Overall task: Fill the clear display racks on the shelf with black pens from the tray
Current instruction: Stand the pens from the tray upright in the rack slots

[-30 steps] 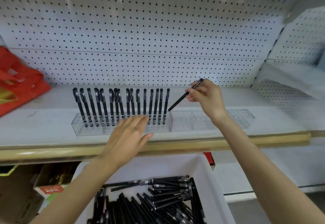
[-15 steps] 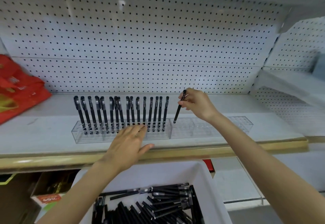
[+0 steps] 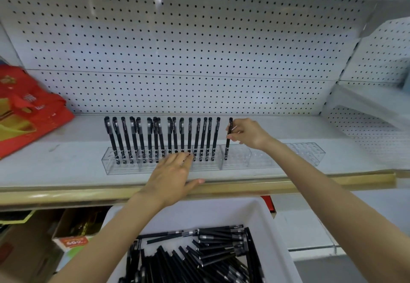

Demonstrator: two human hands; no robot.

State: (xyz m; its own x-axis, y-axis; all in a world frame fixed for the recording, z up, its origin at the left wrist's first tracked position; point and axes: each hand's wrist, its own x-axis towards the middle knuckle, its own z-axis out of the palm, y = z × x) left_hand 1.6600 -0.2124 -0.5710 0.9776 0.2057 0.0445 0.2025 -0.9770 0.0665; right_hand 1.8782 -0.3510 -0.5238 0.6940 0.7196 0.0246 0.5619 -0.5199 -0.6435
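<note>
Two clear racks sit end to end on the white shelf. The left rack (image 3: 124, 167) holds several upright black pens (image 3: 155, 138). My right hand (image 3: 248, 134) pinches one black pen (image 3: 228, 140) upright, its lower end down in the first slot of the right rack (image 3: 288, 156), which holds no other pens. My left hand (image 3: 173, 176) lies flat with straight fingers on the left rack's front, thumb at the shelf edge. A white tray (image 3: 279, 238) below holds a heap of loose black pens (image 3: 199, 256).
A red bag (image 3: 28, 109) lies at the shelf's left end. White pegboard (image 3: 177, 49) backs the shelf. The shelf has a tan front lip (image 3: 310, 182). Cardboard boxes (image 3: 71, 229) sit below left. A side shelf (image 3: 372, 109) juts in at right.
My right hand brought the pen from a slant above the racks down to upright in the right rack's first slot. My left hand stayed on the left rack.
</note>
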